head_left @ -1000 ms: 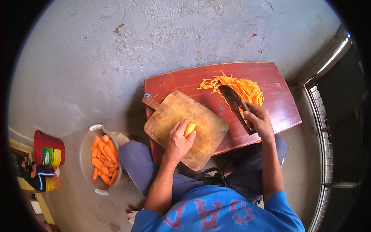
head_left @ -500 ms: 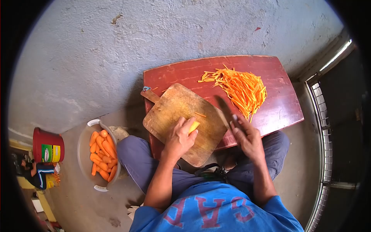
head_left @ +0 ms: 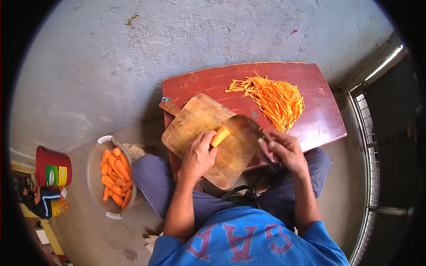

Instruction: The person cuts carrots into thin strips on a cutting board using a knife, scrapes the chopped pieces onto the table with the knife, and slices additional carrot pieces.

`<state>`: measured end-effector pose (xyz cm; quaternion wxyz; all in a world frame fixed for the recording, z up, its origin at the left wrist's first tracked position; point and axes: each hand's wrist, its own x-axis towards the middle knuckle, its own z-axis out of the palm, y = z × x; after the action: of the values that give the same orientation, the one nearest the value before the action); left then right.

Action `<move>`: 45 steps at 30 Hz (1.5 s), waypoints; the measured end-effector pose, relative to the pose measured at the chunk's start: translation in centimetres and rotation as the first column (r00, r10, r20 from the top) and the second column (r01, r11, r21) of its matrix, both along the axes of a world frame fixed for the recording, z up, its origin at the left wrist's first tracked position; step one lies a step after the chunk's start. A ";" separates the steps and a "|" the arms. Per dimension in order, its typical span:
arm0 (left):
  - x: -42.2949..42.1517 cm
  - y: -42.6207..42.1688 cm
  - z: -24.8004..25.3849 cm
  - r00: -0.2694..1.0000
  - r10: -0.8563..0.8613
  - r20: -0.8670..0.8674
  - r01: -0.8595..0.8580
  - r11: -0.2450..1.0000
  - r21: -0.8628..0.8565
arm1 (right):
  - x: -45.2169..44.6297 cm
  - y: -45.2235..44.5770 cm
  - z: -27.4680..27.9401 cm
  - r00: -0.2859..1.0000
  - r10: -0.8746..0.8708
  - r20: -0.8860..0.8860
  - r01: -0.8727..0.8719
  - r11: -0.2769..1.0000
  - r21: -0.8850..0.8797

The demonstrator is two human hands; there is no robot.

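A wooden cutting board (head_left: pixel 191 119) with a short handle lies at a slant on the low red table (head_left: pixel 199 84). My left hand (head_left: pixel 198 157) is closed on a cut piece of carrot (head_left: pixel 221 136) over the middle of the board. In my right hand (head_left: pixel 284 153) is a knife (head_left: pixel 245 123), held by its handle; the blade is smeared by motion and hangs over the board's right side, close to the carrot piece. Beyond it, a heap of carrot strips (head_left: pixel 277 99) is piled on the table.
At my left on the floor stands a basin (head_left: pixel 92 170) of whole peeled carrots (head_left: pixel 116 175). Farther left are a red bucket (head_left: pixel 42 166) and another person (head_left: pixel 42 197). A rough wall (head_left: pixel 155 40) rises behind the table; a metal-grilled frame (head_left: pixel 372 150) runs along the right.
The knife has swung left from beside the board to over it, near the carrot piece. My left hand has tilted the carrot piece so more of it shows.
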<state>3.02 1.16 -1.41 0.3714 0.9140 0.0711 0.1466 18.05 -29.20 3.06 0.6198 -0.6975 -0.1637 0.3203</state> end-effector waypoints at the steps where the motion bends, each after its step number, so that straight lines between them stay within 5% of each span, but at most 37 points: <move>1: 0.0 0.5 -0.7 1.000 -0.003 -0.022 0.003 1.000 -0.016 | 1.0 -0.3 -1.5 0.992 -0.058 0.108 0.058 0.998 0.001; 6: 0.9 -1.0 1.2 0.993 0.016 0.113 -0.025 0.996 0.082 | 1.9 -1.1 -2.0 0.995 -0.100 0.015 0.097 0.988 0.116; 11: 1.7 -0.9 -0.2 0.992 0.073 0.104 -0.077 0.996 0.037 | -0.3 1.1 0.0 1.000 0.028 0.012 -0.028 0.999 0.026; 19: -0.3 1.1 1.3 0.986 0.137 0.099 -0.119 0.979 -0.164 | 3.3 -1.6 -0.6 0.924 -0.280 0.262 0.298 0.954 -0.033; 23: 0.0 0.4 3.0 0.980 0.118 0.158 -0.079 0.969 -0.234 | 0.0 -1.2 1.6 0.986 -0.169 0.009 0.168 0.984 0.051; 27: 0.3 -0.2 2.3 0.970 0.086 0.227 -0.047 0.983 -0.175 | -4.5 0.9 1.1 0.998 0.064 0.013 -0.064 0.997 -0.034; 34: 0.1 -0.9 2.0 0.943 0.076 0.325 -0.054 0.995 -0.078 | -5.9 2.9 2.7 0.956 0.267 0.118 -0.229 0.937 -0.263; 38: 0.3 -1.7 1.4 0.924 0.018 0.381 -0.052 0.996 0.077 | -5.8 2.4 1.6 0.904 0.282 0.321 -0.211 0.948 -0.239; 45: 1.0 -2.5 0.1 0.894 0.048 0.445 -0.095 0.992 0.084 | -6.6 2.7 7.7 0.881 0.264 0.392 -0.165 0.949 -0.269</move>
<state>3.99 -1.38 -1.33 0.3243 0.8717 0.0108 0.3671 11.44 -26.46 10.76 0.4459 -0.7938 -0.3331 0.2451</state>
